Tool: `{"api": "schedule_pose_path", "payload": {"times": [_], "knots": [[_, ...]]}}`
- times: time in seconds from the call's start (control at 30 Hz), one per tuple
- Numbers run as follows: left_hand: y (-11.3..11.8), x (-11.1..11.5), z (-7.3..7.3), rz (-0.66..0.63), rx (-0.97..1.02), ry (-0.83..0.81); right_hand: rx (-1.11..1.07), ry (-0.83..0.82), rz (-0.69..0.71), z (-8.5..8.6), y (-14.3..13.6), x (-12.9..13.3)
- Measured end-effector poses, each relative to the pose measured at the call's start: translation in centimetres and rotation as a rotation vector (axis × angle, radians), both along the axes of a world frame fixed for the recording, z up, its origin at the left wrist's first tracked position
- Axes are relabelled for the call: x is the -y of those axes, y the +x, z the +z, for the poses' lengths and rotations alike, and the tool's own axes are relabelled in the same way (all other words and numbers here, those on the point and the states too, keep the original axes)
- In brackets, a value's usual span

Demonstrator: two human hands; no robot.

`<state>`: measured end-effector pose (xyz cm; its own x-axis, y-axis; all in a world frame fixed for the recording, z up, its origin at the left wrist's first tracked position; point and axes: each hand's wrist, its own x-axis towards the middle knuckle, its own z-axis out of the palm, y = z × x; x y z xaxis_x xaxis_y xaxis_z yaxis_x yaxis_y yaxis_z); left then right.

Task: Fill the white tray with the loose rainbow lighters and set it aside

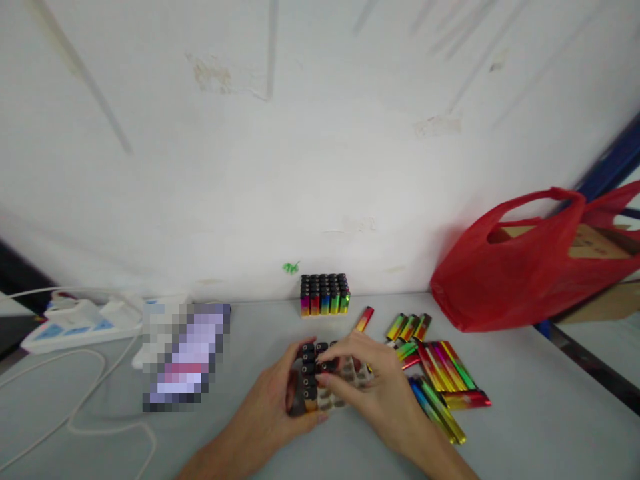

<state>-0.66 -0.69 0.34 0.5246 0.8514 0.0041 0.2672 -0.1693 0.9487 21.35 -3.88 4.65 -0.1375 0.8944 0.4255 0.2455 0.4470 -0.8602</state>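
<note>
While the left hand [275, 395] curls around the left end of a clear cell tray [364, 379], thumb along the near side, the right hand [383, 383] reaches over it, thumb and fingertips apparently pinched on a black-topped lighter [327, 367] whose exact tilt is hard to tell. The tray sits mid-desk [540, 407], short of the back edge, where a block of upright lighters [325, 293] stands. The loose lighters [447, 367] lie flat toward the desk's right edge, many with long axes slanting toward its near right corner; the right hand is nearer them, palm down, its forearm angled in from the near right.
</note>
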Motion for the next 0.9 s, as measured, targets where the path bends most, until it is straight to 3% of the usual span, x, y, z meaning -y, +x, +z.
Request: {"api": "schedule_pose_path", "payload": {"times": [0.4, 0.67, 0.77, 0.9], "knots": [[0.1, 0.1, 0.0, 0.021, 0.019, 0.033, 0.073, 0.187, 0.092, -0.7, 0.3, -0.3], [0.1, 0.0, -0.3, 0.009, 0.063, -0.001, 0.089, 0.148, 0.075, -0.5, 0.1, 0.1], [0.1, 0.0, -0.4, 0.004, 0.066, -0.003, 0.138, 0.196, -0.042, -0.5, 0.0, 0.2], [0.0, -0.1, -0.5, -0.015, 0.033, -0.009, 0.321, 0.199, -0.389, -1.6, 0.7, -0.6]]}}
